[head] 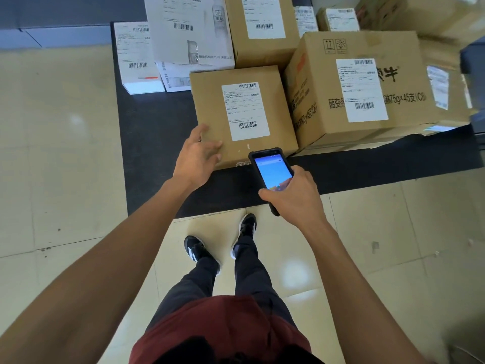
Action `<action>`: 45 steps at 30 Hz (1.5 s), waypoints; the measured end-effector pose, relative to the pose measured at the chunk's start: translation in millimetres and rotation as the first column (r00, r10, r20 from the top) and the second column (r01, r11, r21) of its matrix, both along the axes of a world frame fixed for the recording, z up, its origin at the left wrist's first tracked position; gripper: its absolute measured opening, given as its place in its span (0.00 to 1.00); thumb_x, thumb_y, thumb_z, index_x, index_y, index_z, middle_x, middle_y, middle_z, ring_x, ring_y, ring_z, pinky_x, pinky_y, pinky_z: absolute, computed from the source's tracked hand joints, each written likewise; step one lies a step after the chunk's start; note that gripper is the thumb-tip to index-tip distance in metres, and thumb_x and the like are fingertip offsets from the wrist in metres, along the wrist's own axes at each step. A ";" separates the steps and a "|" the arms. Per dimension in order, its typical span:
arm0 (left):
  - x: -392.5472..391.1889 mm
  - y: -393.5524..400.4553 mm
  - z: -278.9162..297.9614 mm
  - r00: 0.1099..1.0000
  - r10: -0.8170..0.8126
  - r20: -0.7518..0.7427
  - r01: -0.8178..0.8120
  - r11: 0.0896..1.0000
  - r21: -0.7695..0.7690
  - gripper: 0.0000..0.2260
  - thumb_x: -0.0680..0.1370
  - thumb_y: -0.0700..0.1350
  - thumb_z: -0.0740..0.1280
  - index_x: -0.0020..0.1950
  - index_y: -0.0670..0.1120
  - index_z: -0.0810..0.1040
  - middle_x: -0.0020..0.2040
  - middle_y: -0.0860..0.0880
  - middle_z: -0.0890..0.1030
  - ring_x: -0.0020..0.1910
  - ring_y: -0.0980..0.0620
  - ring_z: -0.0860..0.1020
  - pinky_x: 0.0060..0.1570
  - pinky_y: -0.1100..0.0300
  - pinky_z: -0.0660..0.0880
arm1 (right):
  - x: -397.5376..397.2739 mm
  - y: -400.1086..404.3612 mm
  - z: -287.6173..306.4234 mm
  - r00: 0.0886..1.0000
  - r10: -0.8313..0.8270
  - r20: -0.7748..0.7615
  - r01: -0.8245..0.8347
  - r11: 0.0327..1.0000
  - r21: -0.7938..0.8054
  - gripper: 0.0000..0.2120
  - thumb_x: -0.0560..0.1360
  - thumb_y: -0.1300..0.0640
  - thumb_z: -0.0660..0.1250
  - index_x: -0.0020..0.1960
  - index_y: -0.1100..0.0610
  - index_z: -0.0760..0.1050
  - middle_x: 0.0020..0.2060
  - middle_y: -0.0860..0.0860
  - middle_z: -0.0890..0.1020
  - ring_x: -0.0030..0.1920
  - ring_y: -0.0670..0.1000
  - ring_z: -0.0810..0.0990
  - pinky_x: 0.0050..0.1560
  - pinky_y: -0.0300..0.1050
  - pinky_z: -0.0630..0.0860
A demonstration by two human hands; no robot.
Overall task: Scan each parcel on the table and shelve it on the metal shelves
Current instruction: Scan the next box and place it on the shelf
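Observation:
A brown cardboard parcel [210,101] with a white barcode label lies on the black table [152,132], nearest to me. My left hand [196,158] is open, its fingers spread over the parcel's near left corner, touching or just above it. My right hand [296,195] grips a black handheld scanner [273,169] with a lit blue screen, held just in front of the parcel's near edge and pointing toward the label.
A large printed carton [367,82] stands right of the parcel. White boxes [136,59] and more brown cartons [262,24] sit behind. The pale tiled floor [52,153] lies left of the table and under my feet. No metal shelves are in view.

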State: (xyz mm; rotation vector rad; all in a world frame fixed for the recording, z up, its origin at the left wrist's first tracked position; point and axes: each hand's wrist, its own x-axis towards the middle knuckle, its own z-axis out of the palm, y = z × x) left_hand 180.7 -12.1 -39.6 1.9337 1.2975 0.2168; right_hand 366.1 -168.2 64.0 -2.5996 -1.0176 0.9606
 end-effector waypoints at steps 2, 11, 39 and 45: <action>-1.0 0.1 -0.4 1.000 0.003 -0.004 -0.003 1.000 -0.002 0.14 0.80 0.46 0.71 0.67 0.50 0.82 0.79 0.54 0.61 0.74 0.47 0.67 0.70 0.42 0.72 | -0.6 -1.5 -0.4 1.000 0.003 0.001 -0.003 1.000 -0.001 0.40 0.68 0.43 0.77 0.72 0.54 0.63 0.55 0.47 0.68 0.56 0.49 0.73 0.46 0.45 0.74; -3.5 1.4 -1.7 1.000 -0.008 -0.028 0.008 1.000 0.004 0.15 0.80 0.49 0.71 0.67 0.52 0.81 0.78 0.56 0.60 0.73 0.48 0.67 0.67 0.41 0.75 | -3.0 -3.7 0.4 1.000 -0.011 -0.002 0.011 1.000 -0.012 0.39 0.68 0.43 0.77 0.71 0.54 0.64 0.57 0.48 0.68 0.57 0.50 0.74 0.51 0.49 0.80; -139.5 -16.7 44.5 0.908 0.395 0.140 -0.393 0.919 -0.044 0.13 0.82 0.47 0.68 0.67 0.53 0.79 0.66 0.56 0.78 0.61 0.59 0.75 0.57 0.71 0.69 | -150.1 62.2 -64.5 0.991 0.131 -0.022 -0.118 0.942 0.315 0.43 0.67 0.43 0.77 0.75 0.54 0.61 0.65 0.51 0.72 0.65 0.50 0.71 0.58 0.41 0.67; -168.6 -25.2 38.9 0.880 0.451 0.147 -0.445 0.893 -0.076 0.13 0.81 0.44 0.69 0.66 0.49 0.80 0.65 0.52 0.81 0.63 0.52 0.78 0.64 0.55 0.75 | -189.9 75.6 -94.0 0.973 0.231 -0.008 -0.221 0.939 0.263 0.45 0.67 0.44 0.78 0.76 0.55 0.60 0.65 0.52 0.72 0.66 0.52 0.70 0.63 0.48 0.72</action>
